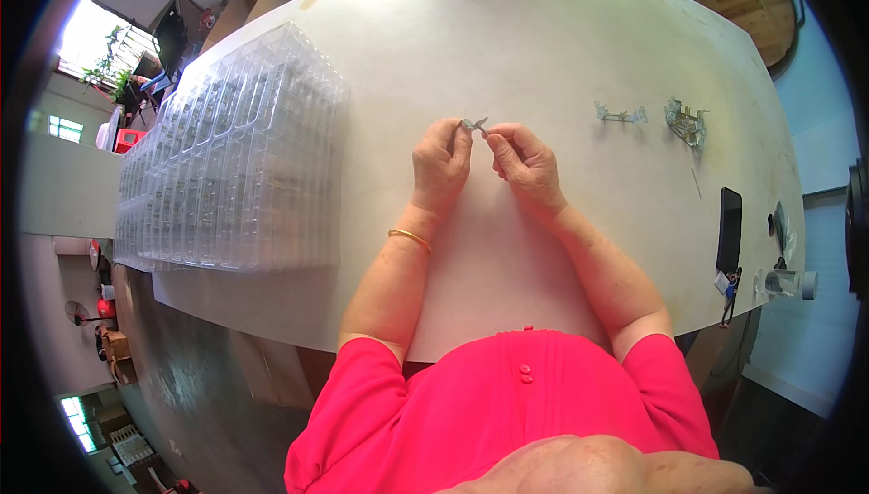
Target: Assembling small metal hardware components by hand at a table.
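Over the middle of the white table, my left hand [442,161] and my right hand [525,164] meet at the fingertips. Between them is a small silvery metal part [474,124], too small to make out its exact kind. The left thumb and forefinger pinch one end of it. My right thumb and forefinger close on the other end, its remaining fingers curled in. To the right lie a small metal bracket-like piece [621,115] and a tangled little pile of similar metal pieces [686,124]. A thin needle-like rod [696,182] rests just below that pile.
A tall stack of clear plastic trays [235,150] fills the table's left side. At the right edge are a black phone [730,230], keys [728,286] and a clear bottle [784,284] lying down. A round wooden top [738,0] stands beyond the far right corner.
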{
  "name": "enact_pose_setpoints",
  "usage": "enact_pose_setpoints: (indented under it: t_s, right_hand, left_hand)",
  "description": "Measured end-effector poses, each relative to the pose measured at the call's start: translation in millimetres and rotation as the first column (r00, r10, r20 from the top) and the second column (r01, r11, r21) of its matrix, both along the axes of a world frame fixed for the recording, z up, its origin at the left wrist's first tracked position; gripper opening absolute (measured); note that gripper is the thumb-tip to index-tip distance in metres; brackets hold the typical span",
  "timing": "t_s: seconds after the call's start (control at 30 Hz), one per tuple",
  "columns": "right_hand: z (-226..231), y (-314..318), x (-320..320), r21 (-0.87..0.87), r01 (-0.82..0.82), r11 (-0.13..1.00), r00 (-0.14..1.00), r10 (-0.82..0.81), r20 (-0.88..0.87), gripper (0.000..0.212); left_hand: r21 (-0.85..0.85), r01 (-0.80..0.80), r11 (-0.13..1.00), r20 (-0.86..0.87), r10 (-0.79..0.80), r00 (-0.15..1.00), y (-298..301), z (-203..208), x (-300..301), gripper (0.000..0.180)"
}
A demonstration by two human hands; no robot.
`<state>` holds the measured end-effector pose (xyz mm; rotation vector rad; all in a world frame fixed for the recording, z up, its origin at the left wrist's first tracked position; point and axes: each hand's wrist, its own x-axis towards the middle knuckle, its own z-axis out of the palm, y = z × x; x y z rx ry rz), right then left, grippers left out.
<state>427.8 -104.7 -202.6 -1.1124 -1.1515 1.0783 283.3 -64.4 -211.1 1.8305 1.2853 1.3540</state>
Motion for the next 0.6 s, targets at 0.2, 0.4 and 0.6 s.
enact_pose_setpoints:
  t_s: [0.2,0.4,0.6]
  right_hand:
    - [-0.1,-1.2,-0.3,0.045,0.011,0.999,0.997,-0.015,0.073,0.009]
    - [-0.9,-0.9,-0.1,0.007,0.05,0.999,0.996,-0.051,0.077,0.013]
    - [-0.2,0.7,-2.8,0.035,0.076,0.997,0.997,-0.075,-0.016,0.01]
  left_hand:
    - [0.15,-0.061,0.987,-0.125,0.081,0.989,2.4,-3.4,-0.8,0.003]
    - [0.297,-0.018,0.955,-0.267,0.101,0.958,3.3,-6.1,0.8,0.005]
    - [0.384,0.031,0.923,-0.404,0.138,0.904,0.9,-4.6,-0.4,0.005]
